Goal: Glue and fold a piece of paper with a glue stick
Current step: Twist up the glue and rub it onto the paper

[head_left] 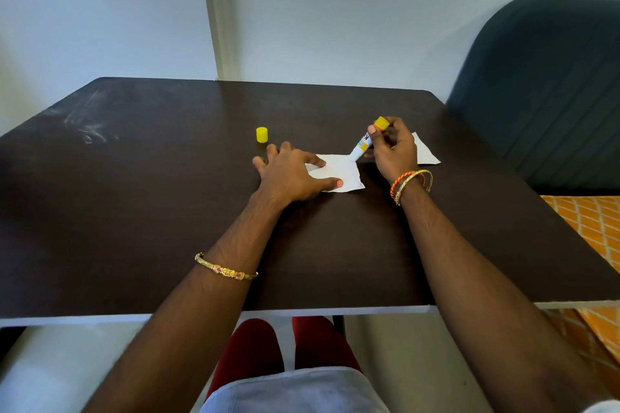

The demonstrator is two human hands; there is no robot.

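A small white piece of paper [340,173] lies flat on the dark table [167,194]. My left hand [292,174] presses down on its left part, fingers spread, thumb on its near edge. My right hand [394,151] grips a white glue stick [364,144] with a yellow base, tilted, its tip touching the paper's far right corner. The stick's yellow cap [262,134] stands alone on the table, behind my left hand.
A second white paper [426,152] lies partly hidden behind my right hand. A dark green chair [543,84] stands off the table's right side, with an orange patterned cloth [587,221] below it. A wall runs behind the table's far edge.
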